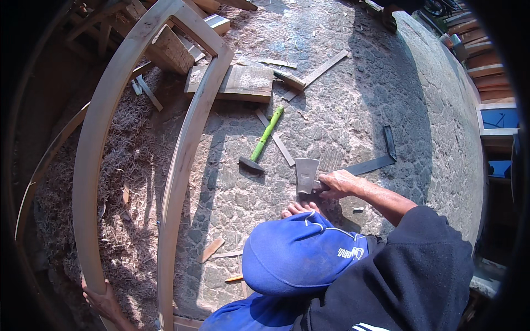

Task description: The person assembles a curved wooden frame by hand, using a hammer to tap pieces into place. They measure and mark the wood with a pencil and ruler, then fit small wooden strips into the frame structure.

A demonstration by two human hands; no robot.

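Note:
My right hand [338,183] is closed round the short handle of a hatchet, right behind its head. The broad grey hatchet head [306,172] hangs just beyond my bare foot [301,209]. At the lower left, my left hand [102,304] grips the outer beam of a long wooden frame [88,151], fingers wrapped round its edge. The frame stretches from near me to the far left, with its far end by a pile of timber. A hammer [265,135] with a green handle lies on the ground between the frame and the hatchet.
A dark try square [369,165] lies right of the hatchet. Boards [245,83] and a thin strip [323,71] lie farther off. Wood shavings [132,182] cover the ground under the frame. An orange pencil [234,278] and offcuts [211,250] lie near my knee.

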